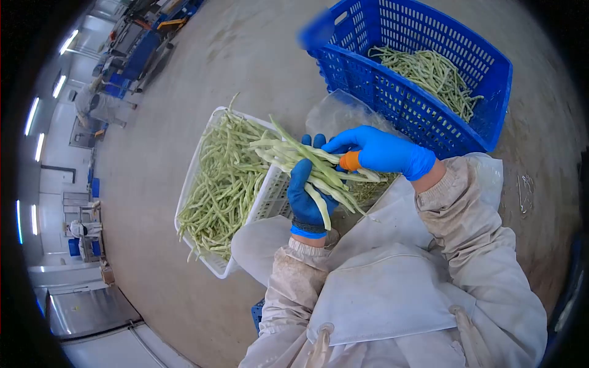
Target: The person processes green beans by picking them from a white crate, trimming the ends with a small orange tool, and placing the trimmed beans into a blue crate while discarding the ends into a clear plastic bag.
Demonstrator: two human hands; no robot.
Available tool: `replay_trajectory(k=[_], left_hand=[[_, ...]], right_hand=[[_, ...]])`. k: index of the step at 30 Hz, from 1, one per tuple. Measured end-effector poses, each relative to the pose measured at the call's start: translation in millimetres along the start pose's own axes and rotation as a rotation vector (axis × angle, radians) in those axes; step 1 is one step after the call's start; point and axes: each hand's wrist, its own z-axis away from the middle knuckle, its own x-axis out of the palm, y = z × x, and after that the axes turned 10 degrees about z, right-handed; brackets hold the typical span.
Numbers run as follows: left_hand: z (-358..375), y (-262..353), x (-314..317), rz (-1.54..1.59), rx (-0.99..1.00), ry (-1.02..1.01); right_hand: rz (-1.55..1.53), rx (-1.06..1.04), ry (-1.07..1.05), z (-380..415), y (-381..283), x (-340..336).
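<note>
A bunch of pale green beans (pixel 313 164) lies across my left hand (pixel 305 199), which wears a dark blue glove and has its fingers wrapped round the bunch. My right hand (pixel 383 150), in a bright blue glove, is at the right end of the bunch with its fingers closed. An orange piece (pixel 350 161) shows at its fingers; whether it is worn or held is unclear. Left of my hands stands a white basket (pixel 264 199) heaped with long green beans (pixel 224 178). Beyond my right hand is a blue crate (pixel 392 86) with more beans (pixel 432 76) inside.
A clear plastic bag (pixel 343 113) lies against the blue crate. Bean scraps (pixel 371 191) are below my hands, between my knees. A person in white (pixel 95 104) is far off at the upper left, near carts and equipment (pixel 144 52). Another person (pixel 86 229) is farther down.
</note>
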Motion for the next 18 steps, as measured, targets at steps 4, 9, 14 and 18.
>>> replay_trajectory(k=[4,9,14,18], left_hand=[[1.7,-8.5,5.2,-0.034,0.004,-0.062],[5.3,-10.4,-1.9,0.058,0.084,-0.193],[7.0,-11.1,2.7,0.172,0.088,-0.326],[15.2,-12.6,2.9,0.099,0.05,-0.41]], right_hand=[[0.174,-0.194,0.172,15.0,-6.7,16.9],[0.159,-0.026,0.222,39.4,-15.1,25.3],[-0.032,0.0,0.249,51.0,-17.2,30.7],[0.259,-0.03,0.123,50.3,-32.6,37.0]])
